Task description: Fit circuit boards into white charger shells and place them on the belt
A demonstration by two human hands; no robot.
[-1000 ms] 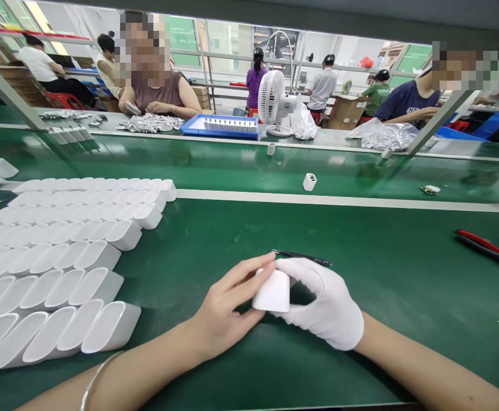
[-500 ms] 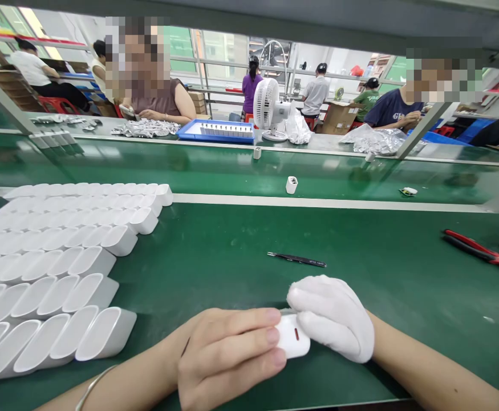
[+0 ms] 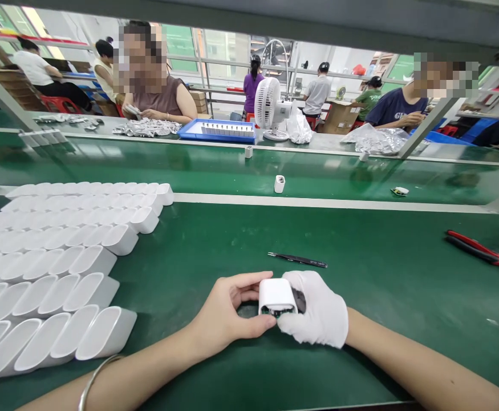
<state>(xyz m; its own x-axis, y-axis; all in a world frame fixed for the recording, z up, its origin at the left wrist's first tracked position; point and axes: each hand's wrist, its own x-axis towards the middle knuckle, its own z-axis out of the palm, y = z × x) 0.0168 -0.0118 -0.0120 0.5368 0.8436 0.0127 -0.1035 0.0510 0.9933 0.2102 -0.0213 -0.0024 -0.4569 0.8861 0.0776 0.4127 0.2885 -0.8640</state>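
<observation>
A small white plastic housing [image 3: 275,292] is held between both hands above the green bench. Green circuit board parts [image 3: 277,311] show at its open end, which faces me. My bare left hand [image 3: 236,308] grips the left side, thumb low and fingers behind. My right hand [image 3: 315,311], in a white glove, closes round the right side; a dark patch [image 3: 300,301] shows between glove and housing, too unclear to name. Just beyond the hands lie black tweezers [image 3: 298,260], touched by neither.
Rows of white casings [image 3: 99,334] cover the left of the bench. Red-and-black pliers [image 3: 475,246] lie at right. On the far green strip are a white housing [image 3: 279,184] and a small part [image 3: 400,192]. Beyond stand a fan [image 3: 268,108], a blue tray [image 3: 217,131] and several seated people.
The housing has been turned so its open end with the circuit board shows, instead of the face with a small red slot. Both hands have shifted grip. Pieces on the far strip moved slightly left.
</observation>
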